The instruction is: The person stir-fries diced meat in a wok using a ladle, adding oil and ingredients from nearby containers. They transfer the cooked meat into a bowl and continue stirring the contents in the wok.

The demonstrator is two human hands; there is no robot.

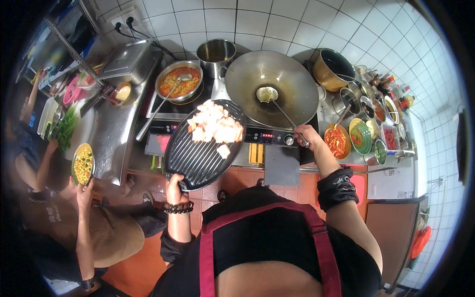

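My left hand (176, 189) grips the near handle of a black oval ridged grill pan (196, 159), held up in front of the cooktop. Pale cubes of food (215, 124) are heaped toward its far end, with one cube lying apart; bright glare hides their detail. In my right hand (308, 136) is the handle of a metal ladle (284, 111). The ladle's bowl rests low in a large steel wok (241, 85), with some yellowish liquid in it. The wok sits on an induction cooker (271, 138) whose display is lit.
Left of the wok, a pan of red stew (180, 83) holds a long-handled spoon, beside a steel pot (216, 61). On the right stand a brown pot (332, 70), a bowl of chopped red peppers (337, 143) and seasoning containers. A co-worker at left holds a plate of corn (83, 163).
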